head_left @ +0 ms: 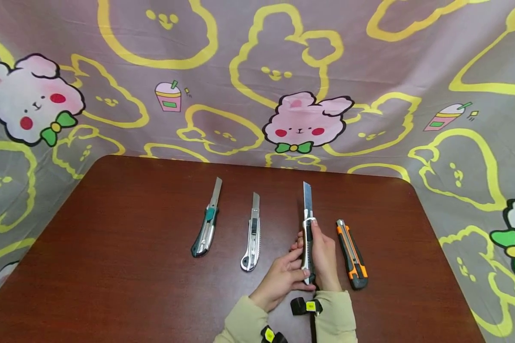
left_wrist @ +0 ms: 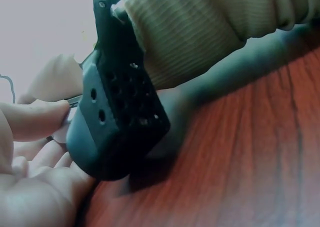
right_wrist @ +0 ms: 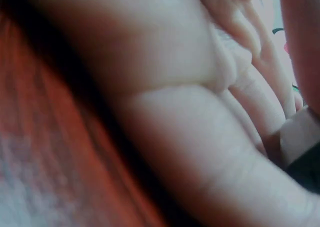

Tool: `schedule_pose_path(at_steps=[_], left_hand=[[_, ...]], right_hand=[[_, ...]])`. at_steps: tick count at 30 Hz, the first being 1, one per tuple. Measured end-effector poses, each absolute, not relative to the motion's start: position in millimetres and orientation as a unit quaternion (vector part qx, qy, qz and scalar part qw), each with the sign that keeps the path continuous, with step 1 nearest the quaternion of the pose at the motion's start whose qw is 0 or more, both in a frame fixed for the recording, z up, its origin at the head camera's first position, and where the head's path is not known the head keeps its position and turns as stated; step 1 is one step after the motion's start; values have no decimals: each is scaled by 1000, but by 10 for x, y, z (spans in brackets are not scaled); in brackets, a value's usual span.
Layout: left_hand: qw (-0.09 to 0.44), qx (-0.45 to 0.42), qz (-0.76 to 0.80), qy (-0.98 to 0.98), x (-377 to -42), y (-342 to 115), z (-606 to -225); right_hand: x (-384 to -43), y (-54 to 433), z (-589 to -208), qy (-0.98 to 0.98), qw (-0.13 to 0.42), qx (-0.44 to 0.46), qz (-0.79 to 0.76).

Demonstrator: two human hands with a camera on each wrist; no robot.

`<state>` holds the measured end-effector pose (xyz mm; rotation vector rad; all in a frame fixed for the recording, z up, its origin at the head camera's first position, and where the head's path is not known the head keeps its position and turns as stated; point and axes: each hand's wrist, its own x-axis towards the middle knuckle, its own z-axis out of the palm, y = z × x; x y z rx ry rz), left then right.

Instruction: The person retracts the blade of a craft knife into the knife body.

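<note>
White and black, the knife (head_left: 307,247) we hold is over the worktop (head_left: 124,262), its blade (head_left: 307,197) out and pointing away from us. The fingers of our right hand (head_left: 325,257) grip the handle, with the thumb up its front. The fingers of our left hand (head_left: 281,276) pinch the bottom end. Our left arm (head_left: 242,321) comes in on a slant; our right arm (head_left: 336,317) points almost straight ahead. We think this step is handling the knife, and the next move calls for a steady hold, well off the blade. An orange knife (head_left: 352,257) lies near our right hand.
</note>
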<state>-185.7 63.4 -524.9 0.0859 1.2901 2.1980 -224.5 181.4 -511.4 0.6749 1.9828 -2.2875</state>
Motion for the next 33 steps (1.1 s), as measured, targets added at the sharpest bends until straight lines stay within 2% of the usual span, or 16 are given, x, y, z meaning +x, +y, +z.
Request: schedule_pose_path(at_steps=[8, 15, 23, 33], left_hand=[[304, 29, 822, 480, -1869, 618, -5245], [308, 48, 821, 478, -1969, 641, -5245], [323, 48, 816, 477, -1969, 621, -5290], [314, 45, 824, 470, -1948, 656, -5258]], right_hand=[[-2247, 1798, -5114, 638, -1, 240, -732], [-2315, 1831, -5090, 632, -17, 225, -742], [-2317, 1820, -5116, 593, -11, 208, -778], [-2309, 1858, -5110, 581, -13, 173, -795]])
